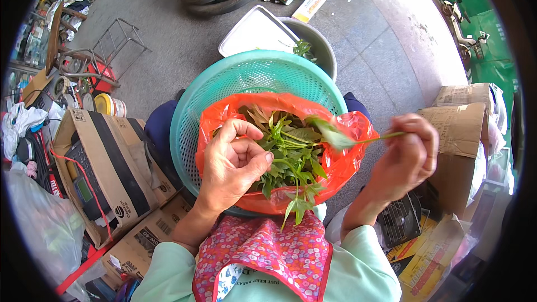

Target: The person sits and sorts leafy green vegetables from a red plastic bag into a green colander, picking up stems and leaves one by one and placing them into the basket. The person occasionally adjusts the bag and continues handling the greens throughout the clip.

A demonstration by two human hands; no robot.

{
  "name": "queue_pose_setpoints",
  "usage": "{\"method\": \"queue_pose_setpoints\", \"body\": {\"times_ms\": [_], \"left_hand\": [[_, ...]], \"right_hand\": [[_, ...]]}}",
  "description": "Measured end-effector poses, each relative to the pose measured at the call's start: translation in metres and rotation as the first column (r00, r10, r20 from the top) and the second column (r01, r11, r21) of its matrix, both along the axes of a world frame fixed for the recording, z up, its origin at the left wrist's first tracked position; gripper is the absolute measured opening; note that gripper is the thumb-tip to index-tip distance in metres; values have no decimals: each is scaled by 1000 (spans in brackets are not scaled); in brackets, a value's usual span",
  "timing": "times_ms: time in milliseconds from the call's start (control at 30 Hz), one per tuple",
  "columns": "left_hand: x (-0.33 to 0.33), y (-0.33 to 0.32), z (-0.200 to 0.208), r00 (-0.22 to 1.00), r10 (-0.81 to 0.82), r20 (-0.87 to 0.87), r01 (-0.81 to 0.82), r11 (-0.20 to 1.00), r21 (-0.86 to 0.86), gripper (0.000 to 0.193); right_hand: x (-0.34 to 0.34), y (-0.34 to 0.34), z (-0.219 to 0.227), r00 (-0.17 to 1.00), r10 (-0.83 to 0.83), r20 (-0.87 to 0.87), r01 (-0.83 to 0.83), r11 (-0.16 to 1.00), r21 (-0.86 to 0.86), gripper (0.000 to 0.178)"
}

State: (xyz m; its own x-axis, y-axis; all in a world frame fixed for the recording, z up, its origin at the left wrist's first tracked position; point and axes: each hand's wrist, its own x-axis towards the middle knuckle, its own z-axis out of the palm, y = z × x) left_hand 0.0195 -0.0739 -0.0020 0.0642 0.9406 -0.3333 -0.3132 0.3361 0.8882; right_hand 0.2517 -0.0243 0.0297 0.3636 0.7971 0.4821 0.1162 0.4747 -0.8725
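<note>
A red plastic bag (349, 156) full of leafy green stems (291, 134) sits in a teal perforated basket (193, 106) in front of me. My left hand (232, 162) is over the bag's left side, fingers loosely curled and the thumb apart from the index finger; I see nothing held in it. The thumb tip is beside a stem among the greens. To the right of the bag, my right hand (405, 154) pinches the end of a leafy stem (369, 140). Its leaf points left over the bag's rim and is blurred, as is the hand.
Behind the basket stand a grey basin (327, 50) with some greens and a white tray (257, 31). Cardboard boxes flank me, one at left (117, 162) and one at right (456, 134). Tyres (224, 5) lie at the far side; a metal frame (120, 45) stands far left.
</note>
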Motion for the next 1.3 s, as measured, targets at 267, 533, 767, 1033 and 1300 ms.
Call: {"method": "queue_pose_setpoints", "body": {"times_ms": [267,533,767,1033,1300], "left_hand": [[16,1,3,983,117,-143,-100,987,122,29],[14,-8,19,973,54,-225,-13,984,180,24],[2,-12,30,969,107,-222,-45,963,266,26],[-19,2,34,970,116,216,-157,971,181,31],[-17,-8,16,903,240,355,-261,965,12,23]], "right_hand": [[-22,-14,15,594,413,690,-403,896,-189,14],[-49,-31,-22,279,240,930,-450,888,-94,40],[-55,-8,-12,405,334,851,-593,804,-33,28],[-75,15,-1,647,551,527,-655,756,13,24],[-72,29,29,911,412,1,-410,909,-80,15]]}}
